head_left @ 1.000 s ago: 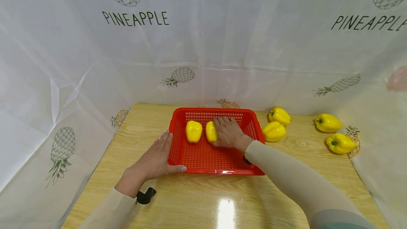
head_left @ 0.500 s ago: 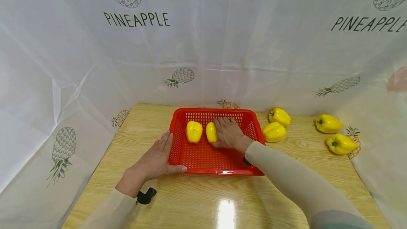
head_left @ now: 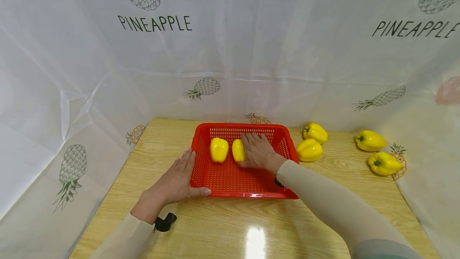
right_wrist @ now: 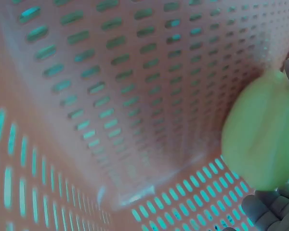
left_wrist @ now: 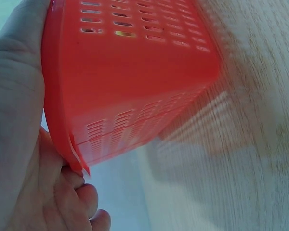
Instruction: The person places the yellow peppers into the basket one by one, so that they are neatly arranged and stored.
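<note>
A red plastic basket with slotted walls stands on the table. Inside it lie two yellow bell peppers. Along the left rim rests my left hand, fingers straight, its thumb on the front rim; the left wrist view has this hand against the basket's outer corner. My right hand reaches into the basket and holds the right-hand bell pepper, covering part of it. In the right wrist view, fingertips touch both ends of that pepper. The other bell pepper sits just left of it, apart.
Two more yellow bell peppers lie close to the basket's right side. Farther right are another two bell peppers, near the curtain. A white pineapple-print curtain encloses the back and sides of the wooden table.
</note>
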